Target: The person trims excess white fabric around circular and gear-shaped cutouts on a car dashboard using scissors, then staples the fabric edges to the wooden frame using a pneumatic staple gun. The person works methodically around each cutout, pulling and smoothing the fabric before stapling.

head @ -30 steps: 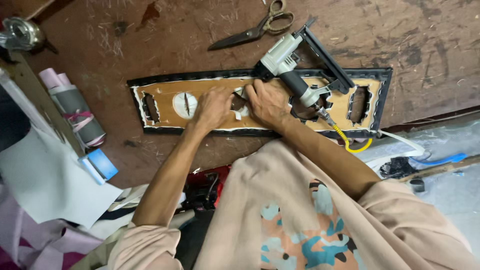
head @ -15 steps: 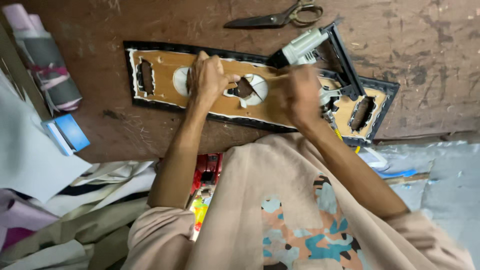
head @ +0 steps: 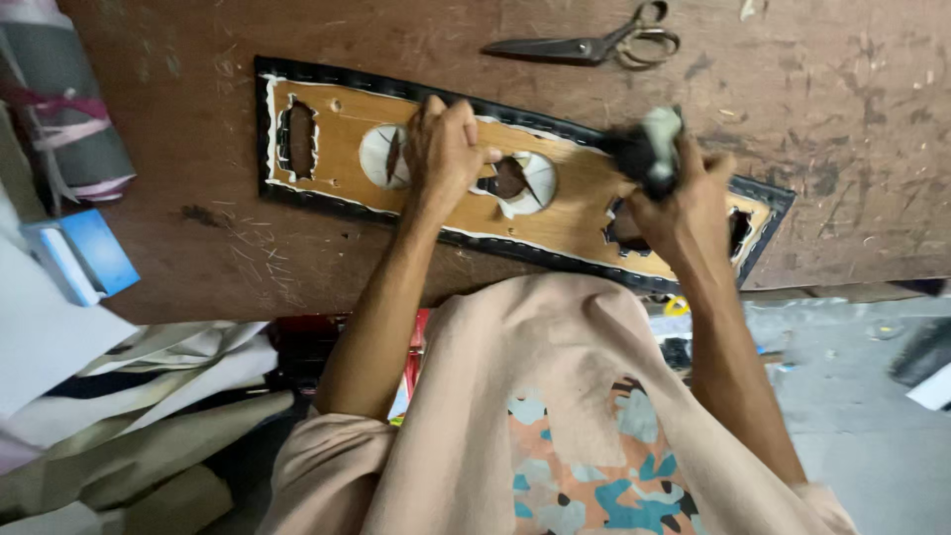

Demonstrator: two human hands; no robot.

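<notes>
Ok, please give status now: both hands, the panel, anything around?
Left hand pressing long wooden panel with black trim. Right hand gripping blurred staple gun. Metal scissors lie apart.

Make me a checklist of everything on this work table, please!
Surface: worn brown table, scratched.
Job's things: long wooden panel with cutouts and black edging; blurred tool.
Clutter: scissors, fabric roll, blue box, cloth scraps.
Hands: left hand presses on the panel; right hand grips the tool.
Cables: nothing seen.
Surroundings: grey floor at right.
</notes>
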